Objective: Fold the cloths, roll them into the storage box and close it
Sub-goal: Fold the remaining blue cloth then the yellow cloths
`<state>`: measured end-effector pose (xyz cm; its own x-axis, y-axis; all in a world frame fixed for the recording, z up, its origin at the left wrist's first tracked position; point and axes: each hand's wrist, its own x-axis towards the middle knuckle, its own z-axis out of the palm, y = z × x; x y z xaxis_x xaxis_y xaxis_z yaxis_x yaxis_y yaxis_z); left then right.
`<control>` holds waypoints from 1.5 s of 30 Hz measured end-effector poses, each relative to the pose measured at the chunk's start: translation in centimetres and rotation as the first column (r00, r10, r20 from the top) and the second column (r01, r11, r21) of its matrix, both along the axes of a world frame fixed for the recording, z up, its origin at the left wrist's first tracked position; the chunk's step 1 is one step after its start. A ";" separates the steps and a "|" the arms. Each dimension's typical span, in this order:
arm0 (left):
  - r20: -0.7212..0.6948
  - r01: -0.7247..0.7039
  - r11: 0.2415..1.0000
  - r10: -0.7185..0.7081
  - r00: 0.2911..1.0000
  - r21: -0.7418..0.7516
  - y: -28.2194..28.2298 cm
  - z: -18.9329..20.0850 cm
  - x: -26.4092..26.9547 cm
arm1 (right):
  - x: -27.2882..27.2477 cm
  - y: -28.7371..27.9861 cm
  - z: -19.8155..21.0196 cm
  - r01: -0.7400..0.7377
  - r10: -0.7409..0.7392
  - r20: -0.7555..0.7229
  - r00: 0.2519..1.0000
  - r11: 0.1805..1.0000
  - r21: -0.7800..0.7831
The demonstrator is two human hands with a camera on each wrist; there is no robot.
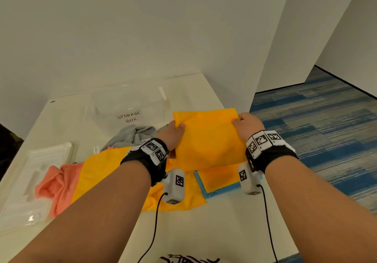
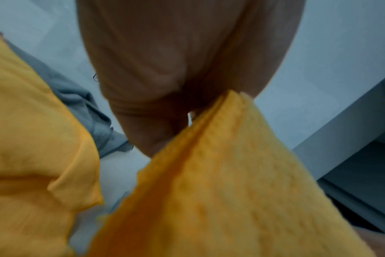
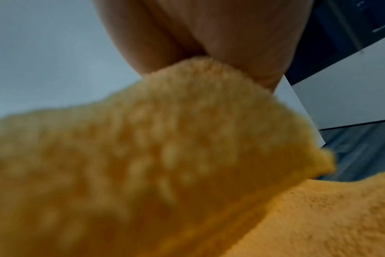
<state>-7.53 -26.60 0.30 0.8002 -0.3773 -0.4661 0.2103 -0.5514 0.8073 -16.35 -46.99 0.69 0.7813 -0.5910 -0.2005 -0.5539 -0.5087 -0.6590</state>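
A person is standing at a white table [image 1: 224,222], seen from a camera on their head, with both bare forearms reaching forward. Each wrist is wearing a black band with square black-and-white markers.

Both hands are holding up a yellow cloth [image 1: 208,140] by its far corners, so that it is hanging above the table surface. The left hand [image 1: 173,134] is pinching the cloth's left corner, thumb on top and fingers curled beneath. The right hand [image 1: 247,125] is gripping the right corner in the same way. In the left wrist view, the fingers [image 2: 156,97] are clamped on a folded yellow edge [image 2: 220,156]. In the right wrist view, the fingers [image 3: 231,43] are closing over the fuzzy yellow fabric [image 3: 165,147], though this picture is blurred and the exact finger positions are hard to make out.

Under the lifted cloth, a second yellow cloth [image 1: 106,173] is lying spread on the table, partly under the left forearm. A cloth with a blue border [image 1: 220,183] is lying beneath the lifted one, near the right wrist. A pink cloth [image 1: 55,185] is lying crumpled at the left, touching the spread yellow cloth. A grey cloth [image 1: 132,136] is bunched just beyond it.

A clear storage box [image 1: 126,107], carrying a handwritten label reading "STORAGE BOX", is sitting open at the far side of the table, behind the grey cloth. A clear lid [image 1: 40,173] is lying flat at the table's left edge, beside the pink cloth.

Blue striped carpet [image 1: 326,130] is showing to the right of the table.
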 end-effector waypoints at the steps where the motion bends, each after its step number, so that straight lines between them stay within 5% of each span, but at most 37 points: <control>1: -0.041 -0.024 1.000 0.024 0.999 -0.017 -0.5 -0.4 0.0 | -0.1 -0.4 -0.1 0.020 -0.020 -0.005 1.000 1.000 -0.003; 4: -0.215 -0.106 0.994 0.095 0.972 -0.036 -1.4 -0.3 -0.6 | -0.2 -0.8 -0.1 0.061 -0.060 -0.037 0.997 0.998 0.023; 10: -0.395 0.031 0.994 0.015 0.918 0.109 -1.5 -1.6 -2.1 | -0.5 -0.7 -1.1 0.000 0.033 -0.373 0.927 0.996 0.088; 16: -0.401 0.145 0.983 -0.087 0.912 0.116 -1.2 -2.0 -1.5 | -1.0 -0.2 -1.1 -0.163 0.113 -0.555 0.824 0.986 -0.040; 22: -0.425 0.186 0.982 -0.153 0.892 0.036 -1.5 -1.6 -1.9 | -0.5 -1.8 -1.1 -0.055 -0.018 -0.396 0.918 0.983 -0.173; 26: -0.448 0.241 0.969 -0.192 0.873 0.055 -1.7 -2.2 -2.5 | -1.2 -1.8 -1.0 -0.038 -0.047 -0.462 0.886 0.984 -0.173; 32: -0.345 0.134 0.990 -0.107 0.932 0.054 -2.2 -2.5 -2.8 | -2.0 -1.6 -0.9 -0.107 0.006 -0.571 0.821 0.984 -0.144; 35: -0.412 0.211 0.977 -0.178 0.894 0.038 -2.1 -2.2 -3.2 | -1.9 -1.9 -0.9 -0.047 -0.045 -0.482 0.875 0.983 -0.178; 39: -0.435 0.285 0.958 -0.243 0.867 0.033 -2.1 -2.2 -4.2 | -2.4 -1.3 -0.5 -0.074 -0.002 -0.519 0.854 0.989 -0.127; 45: -0.352 0.163 0.987 -0.152 0.924 0.004 -2.4 -1.9 -4.2 | -2.7 -1.7 -0.5 -0.019 -0.081 -0.496 0.864 0.981 -0.194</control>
